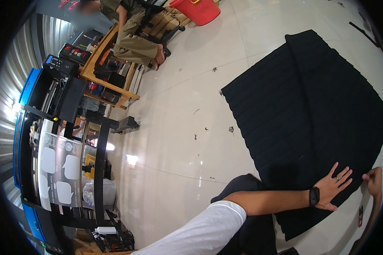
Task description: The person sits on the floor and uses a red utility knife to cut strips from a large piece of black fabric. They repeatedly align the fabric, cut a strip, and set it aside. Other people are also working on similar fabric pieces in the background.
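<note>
Premises: a print workshop, evidenced by a wide-format printer [71,102] carrying a printed sheet [66,148] at the left edge of the tiled floor [170,140]; small scraps [231,129] mid-floor.

glossy cream floor tiles [170,127] carry small white glints of light [132,160]. at left, a blue-and-black wide-format printer [32,87] stands on a black frame [100,165] before silvery corrugated sheeting [12,55], where a bright glow [18,106] shows. beyond the printer are a wooden table [101,47] and a red bucket [198,10].

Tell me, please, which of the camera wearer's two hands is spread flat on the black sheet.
The left hand, with the dark watch at its wrist; the right hand is curled near the edge of the sheet.
</note>
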Tool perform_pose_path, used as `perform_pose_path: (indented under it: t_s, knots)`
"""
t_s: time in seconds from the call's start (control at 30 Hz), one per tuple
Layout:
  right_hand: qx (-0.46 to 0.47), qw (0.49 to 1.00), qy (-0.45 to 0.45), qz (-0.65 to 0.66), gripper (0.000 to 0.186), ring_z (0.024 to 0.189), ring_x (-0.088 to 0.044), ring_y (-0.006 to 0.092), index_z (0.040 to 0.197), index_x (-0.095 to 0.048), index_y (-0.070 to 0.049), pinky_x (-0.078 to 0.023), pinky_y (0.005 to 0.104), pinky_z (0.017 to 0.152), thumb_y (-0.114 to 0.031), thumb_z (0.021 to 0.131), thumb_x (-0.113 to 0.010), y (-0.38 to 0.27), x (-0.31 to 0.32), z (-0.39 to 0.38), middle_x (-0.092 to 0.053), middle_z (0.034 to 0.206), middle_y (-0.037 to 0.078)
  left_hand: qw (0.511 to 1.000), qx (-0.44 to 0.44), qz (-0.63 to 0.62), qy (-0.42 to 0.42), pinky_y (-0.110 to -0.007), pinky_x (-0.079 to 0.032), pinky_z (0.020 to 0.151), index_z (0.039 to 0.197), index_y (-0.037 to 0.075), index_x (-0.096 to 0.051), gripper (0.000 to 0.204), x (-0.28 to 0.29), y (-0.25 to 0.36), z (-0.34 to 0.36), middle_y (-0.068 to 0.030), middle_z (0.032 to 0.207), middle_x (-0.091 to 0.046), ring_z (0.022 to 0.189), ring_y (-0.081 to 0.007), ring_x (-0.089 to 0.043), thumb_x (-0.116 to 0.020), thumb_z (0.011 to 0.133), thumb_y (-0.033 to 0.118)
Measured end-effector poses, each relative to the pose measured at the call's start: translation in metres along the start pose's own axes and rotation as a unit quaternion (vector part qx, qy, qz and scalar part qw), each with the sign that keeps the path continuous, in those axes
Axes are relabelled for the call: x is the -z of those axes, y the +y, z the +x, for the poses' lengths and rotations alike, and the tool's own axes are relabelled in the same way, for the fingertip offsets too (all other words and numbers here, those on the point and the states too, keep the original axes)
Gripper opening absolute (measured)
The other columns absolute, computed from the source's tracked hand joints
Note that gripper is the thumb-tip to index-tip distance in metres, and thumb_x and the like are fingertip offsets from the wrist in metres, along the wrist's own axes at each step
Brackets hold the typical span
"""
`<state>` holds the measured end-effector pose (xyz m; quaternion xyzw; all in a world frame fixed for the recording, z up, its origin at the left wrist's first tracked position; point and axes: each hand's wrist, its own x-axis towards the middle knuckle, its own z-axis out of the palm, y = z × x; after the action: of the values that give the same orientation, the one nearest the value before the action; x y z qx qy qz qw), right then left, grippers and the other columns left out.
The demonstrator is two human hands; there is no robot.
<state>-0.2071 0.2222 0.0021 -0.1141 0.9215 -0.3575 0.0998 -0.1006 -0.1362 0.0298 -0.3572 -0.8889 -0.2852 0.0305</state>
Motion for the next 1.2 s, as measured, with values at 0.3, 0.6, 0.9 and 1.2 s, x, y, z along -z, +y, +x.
perform_pose_path:
  t_s: [0.3, 0.6, 0.9, 1.2]
  knots:
    - [-0.05, 0.993, -0.049, -0.097, 0.017, 0.077, -0.065, 0.02, 0.096, -0.069, 0.003, -0.052, 0.0341, 0.073, -0.012, 0.088, -0.071, -0.01, 0.087, 0.039, -0.069, 0.083, 0.015, 0.999, -0.018, 0.039, 0.033, -0.071, -0.004, 0.122, 0.161, 0.001, -0.025, 0.117, -0.004, -0.001, 0.0, -0.0272, 0.169, -0.013, 0.159, -0.0407, -0.007, -0.058, 0.081, 0.08]
    - [-0.29, 0.863, -0.386, 0.148, 0.03, 0.105, -0.066, 0.0271, 0.109, -0.055, -0.006, -0.054, 0.0441, 0.096, -0.029, 0.097, -0.07, -0.124, 0.071, -0.032, -0.063, 0.107, 0.015, 1.0, -0.001, 0.026, -0.007, -0.071, -0.006, 0.121, 0.16, -0.001, -0.028, 0.116, 0.007, 0.002, 0.001, -0.0268, 0.169, -0.016, 0.159, -0.04, -0.009, -0.054, 0.083, 0.081]
    - [0.007, 0.954, 0.008, -0.3, 0.036, 0.116, -0.065, 0.0429, 0.126, -0.066, 0.003, -0.051, 0.0466, 0.104, -0.018, 0.097, -0.069, -0.19, -0.016, -0.024, -0.067, 0.125, 0.027, 1.0, 0.003, 0.014, -0.015, -0.071, -0.005, 0.122, 0.159, -0.004, -0.027, 0.122, 0.009, 0.001, 0.003, -0.0274, 0.168, -0.016, 0.158, -0.0405, -0.009, -0.053, 0.08, 0.085]
    - [-0.02, 0.964, -0.164, -0.21, 0.019, 0.08, -0.06, 0.0421, 0.077, -0.064, 0.007, -0.046, 0.0483, 0.072, -0.006, 0.081, -0.077, -0.182, -0.013, -0.025, -0.065, 0.087, 0.026, 1.0, -0.007, 0.012, -0.002, -0.073, -0.004, 0.12, 0.163, 0.01, -0.029, 0.117, -0.001, -0.001, 0.002, -0.0269, 0.169, -0.012, 0.158, -0.0423, -0.007, -0.053, 0.078, 0.087]
